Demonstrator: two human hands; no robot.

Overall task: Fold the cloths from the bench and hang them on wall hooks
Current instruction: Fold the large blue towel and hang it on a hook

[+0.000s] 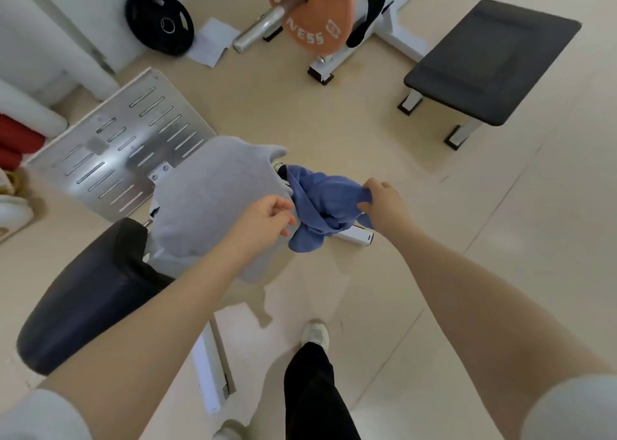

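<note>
Head view, centre of frame: the right hand [384, 194] grips one edge of the crumpled blue cloth [320, 206] while the left hand [267, 216] pinches its other side; pickup stage, I judge; next it needs spreading flat for folding; the grey cloth [213, 202] drapes over the bench [83, 292] at lower left.

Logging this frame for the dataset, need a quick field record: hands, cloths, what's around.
left hand: pinches the edge of the grey cloth
right hand: grips the blue cloth, fingers curled into it
grey cloth: spread, draped over the near machine
blue cloth: bunched, held up between the hands, part hanging down
dark seat pad: lower left, partly under the grey cloth
flat bench: upper right, nothing on it
orange weight plate: on a bar, top centre
folding: not yet done
</note>
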